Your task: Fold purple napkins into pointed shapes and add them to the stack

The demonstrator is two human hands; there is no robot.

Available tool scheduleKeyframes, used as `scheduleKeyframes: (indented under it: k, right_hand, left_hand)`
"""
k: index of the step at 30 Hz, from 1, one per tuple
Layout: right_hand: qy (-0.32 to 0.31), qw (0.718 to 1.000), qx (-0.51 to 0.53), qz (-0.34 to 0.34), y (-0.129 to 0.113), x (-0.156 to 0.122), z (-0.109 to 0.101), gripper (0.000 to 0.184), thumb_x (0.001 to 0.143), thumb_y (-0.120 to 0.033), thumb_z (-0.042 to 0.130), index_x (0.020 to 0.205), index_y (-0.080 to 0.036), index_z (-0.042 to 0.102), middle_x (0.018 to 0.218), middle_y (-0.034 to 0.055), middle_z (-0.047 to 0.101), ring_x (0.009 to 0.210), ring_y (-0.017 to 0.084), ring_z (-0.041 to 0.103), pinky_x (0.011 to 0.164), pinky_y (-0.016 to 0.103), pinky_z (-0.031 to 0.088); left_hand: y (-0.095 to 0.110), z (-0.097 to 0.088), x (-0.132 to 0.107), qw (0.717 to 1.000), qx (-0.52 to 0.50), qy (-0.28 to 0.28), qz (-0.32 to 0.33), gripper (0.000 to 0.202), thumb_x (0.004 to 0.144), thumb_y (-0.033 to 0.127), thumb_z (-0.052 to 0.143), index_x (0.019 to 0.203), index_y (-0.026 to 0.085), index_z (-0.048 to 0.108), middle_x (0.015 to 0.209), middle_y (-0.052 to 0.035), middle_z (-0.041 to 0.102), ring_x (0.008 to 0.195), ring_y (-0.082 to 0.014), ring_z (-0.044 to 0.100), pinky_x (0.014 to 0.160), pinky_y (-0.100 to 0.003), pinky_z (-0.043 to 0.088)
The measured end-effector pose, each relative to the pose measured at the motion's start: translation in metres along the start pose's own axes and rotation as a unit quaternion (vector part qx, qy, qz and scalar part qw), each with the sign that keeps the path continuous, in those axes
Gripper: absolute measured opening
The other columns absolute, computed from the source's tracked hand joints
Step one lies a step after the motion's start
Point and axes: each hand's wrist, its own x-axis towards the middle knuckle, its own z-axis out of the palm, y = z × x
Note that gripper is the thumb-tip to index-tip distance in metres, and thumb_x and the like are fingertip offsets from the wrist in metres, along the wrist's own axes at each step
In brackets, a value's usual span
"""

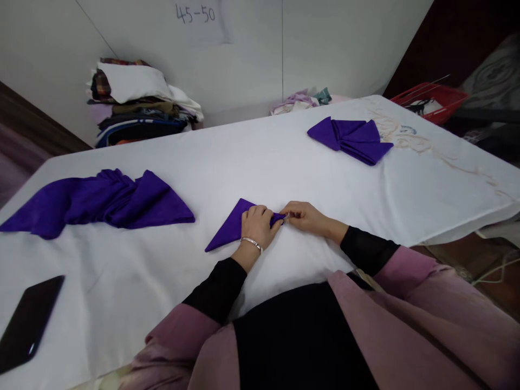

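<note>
Fingers (271, 215) of the left hand (257, 225) curl closed over the right tip of the folded purple napkin (227, 230), pressing it onto the white tabletop (260, 157). The right hand (305, 216) pinches that same tip from its other side. Left of this napkin lies a bunched purple cloth (101, 200). Beyond it to the right sits a fan-shaped purple napkin (351, 138), and nearer on the left a black phone (28, 322).

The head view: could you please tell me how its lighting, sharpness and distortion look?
In the head view, light is soft, even, with faint shadows beside the left hand and right hand on the purple napkin; the table edges splay as through a wide lens; the phone shows a faint sheen; the wall note is legible.
</note>
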Motion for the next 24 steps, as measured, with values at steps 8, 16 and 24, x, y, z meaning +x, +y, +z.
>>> scheduleKeyframes:
  k: [8, 16, 24]
  right_hand:
    - [0.008, 0.998, -0.063, -0.006, -0.004, 0.004, 0.002, 0.012, 0.085, -0.019, 0.057, 0.092, -0.02, 0.067, 0.086, 0.0023, 0.063, 0.075, 0.012, 0.057, 0.068, 0.027, 0.045]
    - [-0.014, 0.969, -0.232, -0.086, 0.002, 0.003, 0.003, 0.019, 0.09, -0.016, 0.046, 0.09, -0.019, 0.065, 0.086, 0.0039, 0.065, 0.079, 0.014, 0.058, 0.068, 0.027, 0.046]
    - [-0.036, 0.91, -0.383, -0.157, 0.007, -0.007, 0.001, 0.021, 0.088, -0.009, 0.043, 0.094, -0.015, 0.062, 0.093, 0.0084, 0.065, 0.081, 0.018, 0.057, 0.063, 0.029, 0.045]
  left_hand:
    - [0.001, 0.0, 0.0, 1.0, 0.025, -0.007, 0.009, 0.027, 0.085, 0.045, 0.05, 0.091, 0.021, 0.062, 0.102, -0.0084, 0.061, 0.1, -0.0274, 0.048, 0.08, -0.043, 0.036]
    - [0.002, -0.001, -0.001, 1.0, 0.002, -0.008, 0.006, 0.027, 0.084, 0.045, 0.051, 0.094, 0.021, 0.061, 0.103, -0.0086, 0.06, 0.101, -0.0277, 0.047, 0.082, -0.044, 0.036]
    - [-0.008, 0.001, -0.008, 0.998, -0.037, -0.009, 0.039, 0.031, 0.087, 0.034, 0.048, 0.115, 0.026, 0.059, 0.115, -0.0069, 0.058, 0.108, -0.0259, 0.046, 0.089, -0.044, 0.036]
